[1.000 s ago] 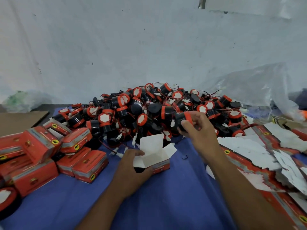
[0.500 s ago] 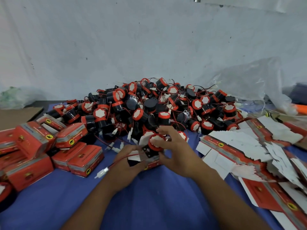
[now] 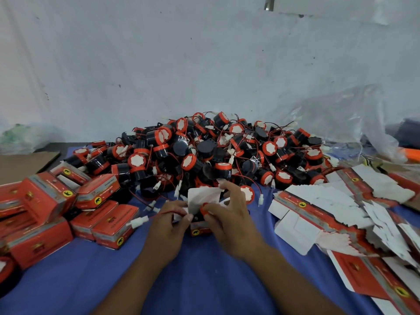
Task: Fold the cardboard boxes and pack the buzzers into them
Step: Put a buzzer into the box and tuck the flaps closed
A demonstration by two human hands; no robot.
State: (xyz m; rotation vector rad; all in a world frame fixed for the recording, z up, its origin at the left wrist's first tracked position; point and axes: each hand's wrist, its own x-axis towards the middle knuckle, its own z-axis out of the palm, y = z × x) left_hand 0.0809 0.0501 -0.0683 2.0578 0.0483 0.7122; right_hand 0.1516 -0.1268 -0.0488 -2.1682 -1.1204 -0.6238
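While our left hand [image 3: 169, 220] pinches the open box [image 3: 200, 230], our right hand [image 3: 229, 214] grips the buzzer [image 3: 203, 209] half-sunk in its mouth, directly between them; the white connector [image 3: 138, 222] trails left.

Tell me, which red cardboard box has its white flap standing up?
The small red box gripped between left hand and right hand, a buzzer in its mouth; boxes piled left show no raised flap.

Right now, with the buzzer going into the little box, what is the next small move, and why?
Probably tuck the red wire and its white connector into the box before closing it. The right hand holds the buzzer in the box, which the left hand holds; the white flap stands up, and the connector lies outside on the blue cloth.
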